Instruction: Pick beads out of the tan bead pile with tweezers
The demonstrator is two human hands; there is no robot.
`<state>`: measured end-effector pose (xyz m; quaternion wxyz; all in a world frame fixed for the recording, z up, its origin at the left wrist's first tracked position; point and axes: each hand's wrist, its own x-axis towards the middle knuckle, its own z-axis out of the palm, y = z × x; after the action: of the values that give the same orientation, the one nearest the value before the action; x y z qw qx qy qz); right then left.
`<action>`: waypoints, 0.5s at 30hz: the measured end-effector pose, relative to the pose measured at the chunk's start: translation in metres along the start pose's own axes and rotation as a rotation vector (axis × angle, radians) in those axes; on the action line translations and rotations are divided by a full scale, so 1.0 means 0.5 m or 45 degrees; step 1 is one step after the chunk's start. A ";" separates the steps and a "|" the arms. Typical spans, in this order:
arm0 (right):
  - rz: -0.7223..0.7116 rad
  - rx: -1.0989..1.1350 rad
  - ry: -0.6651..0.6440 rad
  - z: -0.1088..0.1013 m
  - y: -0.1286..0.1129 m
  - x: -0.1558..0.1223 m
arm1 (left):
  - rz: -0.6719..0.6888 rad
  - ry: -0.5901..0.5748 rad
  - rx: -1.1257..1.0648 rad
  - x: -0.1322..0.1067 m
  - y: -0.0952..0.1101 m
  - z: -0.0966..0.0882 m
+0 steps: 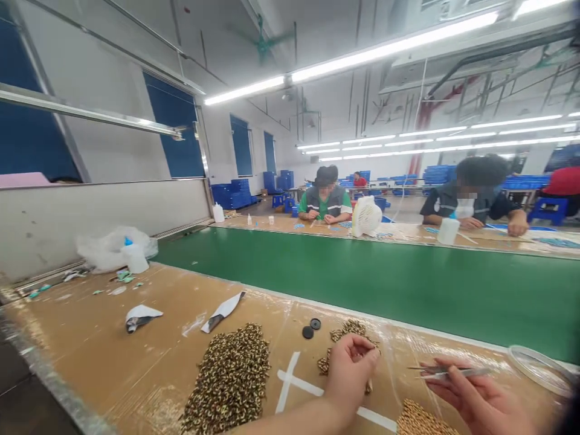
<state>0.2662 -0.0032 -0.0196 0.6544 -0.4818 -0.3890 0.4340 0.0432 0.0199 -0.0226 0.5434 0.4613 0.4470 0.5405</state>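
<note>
My left hand [348, 371] is closed in a pinch above a small cluster of brass-coloured pieces [351, 328]; whatever lies between its fingertips is too small to make out. In my right hand [484, 396] is a pair of metal tweezers [446, 372], their tips pointing left toward my other hand. A wide heap of small dark-and-gold pieces [231, 374] spreads to the left of my left hand. Below the tweezers lies a heap of tiny copper-coloured pieces [421, 418]. Two black round caps [308, 332] rest just beyond my left hand.
White tape strips [290, 380] cross on the brown tabletop. A green belt [317, 266] runs beyond it. A white bottle [136, 258], plastic bag [97, 251] and paper scraps [142, 314] lie left; a clear round rim [539, 368] lies right. Two people [326, 199] sit opposite.
</note>
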 end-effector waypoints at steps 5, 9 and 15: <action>0.149 -0.082 -0.344 0.010 -0.036 -0.038 | 0.040 -0.096 -0.026 0.030 -0.009 0.015; -0.007 -0.302 -0.508 0.022 -0.065 -0.063 | 0.098 -0.239 0.080 0.005 0.018 0.016; -0.304 -0.545 -0.726 0.030 -0.063 -0.071 | 0.156 -0.417 0.093 0.006 0.030 0.016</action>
<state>0.2468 -0.0374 0.0110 0.4502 -0.4188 -0.6909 0.3803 0.0484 0.0226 -0.0066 0.5578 0.5889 0.3429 0.4738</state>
